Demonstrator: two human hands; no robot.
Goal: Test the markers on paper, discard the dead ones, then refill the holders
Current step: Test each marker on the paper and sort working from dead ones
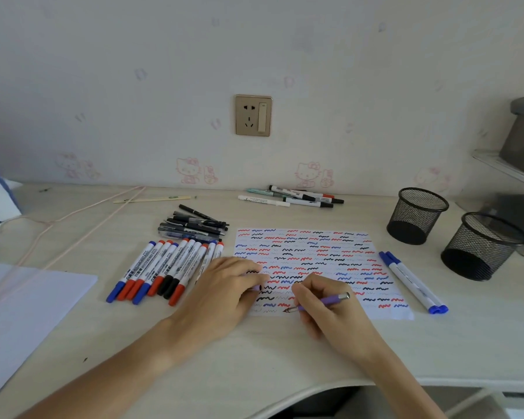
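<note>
A test paper (318,252) covered in red, blue and black squiggles lies mid-desk. My right hand (324,306) grips a purple pen (330,301), its tip touching the paper's lower edge. My left hand (230,288) rests on the paper's left side and holds a small purple cap (257,287) in its fingertips. A row of several capped markers (164,270) lies left of the paper, with dark pens (194,226) piled behind it. Two blue-capped markers (412,281) lie right of the paper. Two black mesh holders (416,214) (481,246) stand at the right, and nothing shows inside them.
Several more markers (297,196) lie by the wall. Blank white sheets (22,300) sit at the left. A pink cord (82,216) runs over the desk's left half. A shelf (508,167) with grey items juts out at the far right. The desk's front edge curves inward below my arms.
</note>
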